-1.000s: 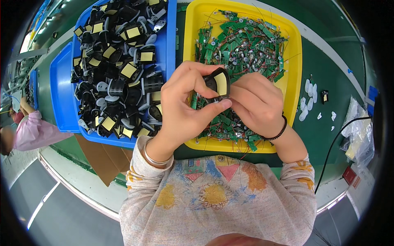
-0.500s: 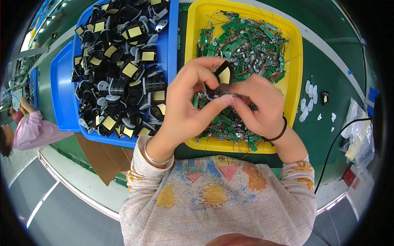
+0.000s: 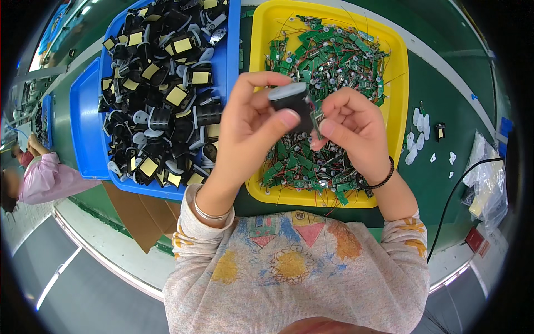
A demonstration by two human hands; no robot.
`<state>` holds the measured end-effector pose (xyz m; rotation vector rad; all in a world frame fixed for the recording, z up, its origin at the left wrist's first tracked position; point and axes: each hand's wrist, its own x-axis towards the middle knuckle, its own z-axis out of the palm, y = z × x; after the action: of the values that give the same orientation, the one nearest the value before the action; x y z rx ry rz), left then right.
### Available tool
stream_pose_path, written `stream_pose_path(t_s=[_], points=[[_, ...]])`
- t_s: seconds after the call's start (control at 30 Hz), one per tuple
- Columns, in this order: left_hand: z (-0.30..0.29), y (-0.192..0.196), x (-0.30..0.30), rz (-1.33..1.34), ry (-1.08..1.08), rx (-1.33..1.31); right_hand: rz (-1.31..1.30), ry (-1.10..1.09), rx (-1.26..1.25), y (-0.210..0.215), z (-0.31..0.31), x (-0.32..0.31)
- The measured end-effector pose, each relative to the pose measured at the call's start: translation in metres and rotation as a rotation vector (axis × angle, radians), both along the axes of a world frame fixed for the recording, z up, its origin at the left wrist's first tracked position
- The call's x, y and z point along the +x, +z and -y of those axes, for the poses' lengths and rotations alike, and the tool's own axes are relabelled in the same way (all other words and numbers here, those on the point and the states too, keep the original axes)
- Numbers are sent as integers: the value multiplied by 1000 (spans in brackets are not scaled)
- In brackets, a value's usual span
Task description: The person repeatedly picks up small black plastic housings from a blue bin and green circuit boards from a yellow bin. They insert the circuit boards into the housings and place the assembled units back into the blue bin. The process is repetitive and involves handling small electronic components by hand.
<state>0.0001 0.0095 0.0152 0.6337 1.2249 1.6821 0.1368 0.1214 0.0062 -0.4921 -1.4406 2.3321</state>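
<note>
Above the yellow tray [image 3: 399,133], my left hand [image 3: 250,125] grips a black plastic housing [image 3: 299,111] between thumb and fingers. A grey oval cap [image 3: 287,91] closes the housing's upper end. My right hand [image 3: 356,125] pinches a small green circuit board [image 3: 317,118] at the housing's right side. Whether the board touches the housing or is joined to it by wires I cannot tell. Under both hands lies a heap of green circuit boards [image 3: 328,61] with thin red and black wires.
At left, a blue tray [image 3: 233,50] is piled with black housings [image 3: 161,119] bearing pale yellow pads. White oval pieces [image 3: 421,125], a black part [image 3: 440,131], a clear plastic bag [image 3: 484,172] and a black cable [image 3: 449,195] lie at right. Another person in pink [image 3: 53,179] is far left.
The housing has turned, so its grey cap now faces up instead of its yellow pad. My right hand has moved slightly right, and the green board shows between its fingers.
</note>
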Motion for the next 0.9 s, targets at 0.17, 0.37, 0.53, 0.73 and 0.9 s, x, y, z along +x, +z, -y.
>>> stream_pose_path(t_s=[0.17, 0.37, 0.53, 0.73, 0.9], points=[[-1, -6, 4, -23, -89, 7, 3, -14, -44, 0, -1, 0], [-1, -7, 0, 47, -120, 32, -1, -16, -74, 1, -3, -1], [0, -13, 6, -108, -85, 26, 17, -35, -144, 2, -2, -1], [-1, -18, 9, -248, -54, 26, 6, 6, -112, 3, -2, 0], [-1, -16, 8, -385, -39, 24, 35, 35, -46, 2, -3, 0]])
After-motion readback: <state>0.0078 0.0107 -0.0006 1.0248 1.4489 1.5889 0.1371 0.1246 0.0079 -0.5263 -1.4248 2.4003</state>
